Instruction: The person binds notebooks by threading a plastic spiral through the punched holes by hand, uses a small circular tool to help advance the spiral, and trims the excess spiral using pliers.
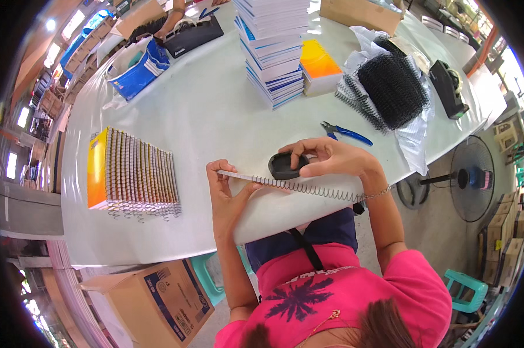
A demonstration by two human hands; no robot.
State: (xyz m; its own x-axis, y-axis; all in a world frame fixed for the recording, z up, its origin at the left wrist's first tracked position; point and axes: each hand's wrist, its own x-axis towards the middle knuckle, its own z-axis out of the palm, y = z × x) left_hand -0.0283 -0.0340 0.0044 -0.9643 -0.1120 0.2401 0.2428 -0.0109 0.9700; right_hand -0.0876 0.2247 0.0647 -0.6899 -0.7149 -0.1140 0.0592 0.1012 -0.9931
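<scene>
My left hand [223, 194] pinches a thin notebook [236, 174], seen almost edge-on, between thumb and fingers at the table's front edge. From the notebook's right end a long wire spiral coil [308, 189] stretches rightward, passing below my right hand to the wrist. My right hand [326, 158] is curled with its fingertips on a black oval dish [284, 167], the thumb at its near side. Just beyond that hand lie blue-handled cutting pliers [346, 133], jaws pointing left. Part of the notebook is hidden by my left fingers.
A stack of coil-bound yellow-orange notebooks [137, 168] stands left. Farther off are a tall pile of booklets [273, 52], an orange notebook [320, 61], black coils [389, 87] on plastic wrap, tape dispensers [447, 90] and a blue bag [137, 75]. A fan [471, 178] stands right; a carton [157, 301] sits lower left.
</scene>
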